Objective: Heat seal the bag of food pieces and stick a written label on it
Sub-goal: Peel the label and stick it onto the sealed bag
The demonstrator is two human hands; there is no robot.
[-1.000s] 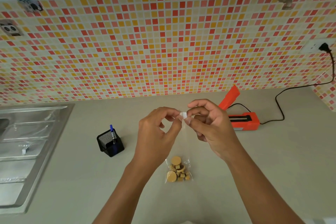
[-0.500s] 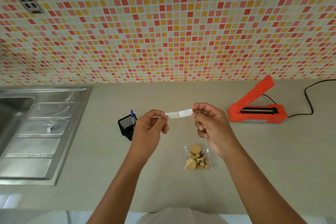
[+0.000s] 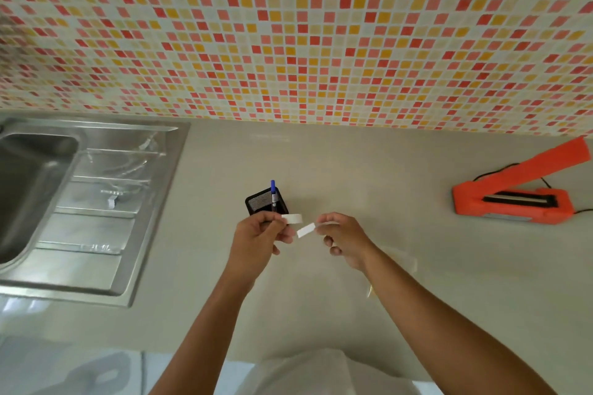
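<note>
Both hands are held up above the pale worktop (image 3: pixel 401 176), close together in the middle of the view, and each one pinches its own bit of white paper. The left hand (image 3: pixel 260 237) has a narrow grip, thumb and forefinger closed on a short white strip (image 3: pixel 292 218) that sticks out to the right, with the other fingers curled under. The right hand (image 3: pixel 345 239) also has a narrow grip, fingertips nipped on the end of a longer white strip (image 3: pixel 305 230) that slants down to the left. The two strips are near each other but apart, with a small gap between their free ends (which one is the label and which is backing I cannot tell, and no writing can be made out on either). The clear bag (image 3: pixel 407 259) lies on the worktop under and behind the right forearm, so only a faint shiny edge shows, plus a sliver of yellow by the arm. Just behind the left hand stands a black mesh pen pot (image 3: pixel 261 200) with a blue pen (image 3: pixel 273 191) upright in it. Well off to the right sits the orange heat sealer (image 3: pixel 513 202), its lid tilted up and open, with a black cord (image 3: pixel 545 182) trailing behind it. A steel sink (image 3: pixel 96 202) with a ribbed draining board is set into the worktop on the left, and a wall (image 3: pixel 288 42) of red, orange and cream tiles runs along the back.
</note>
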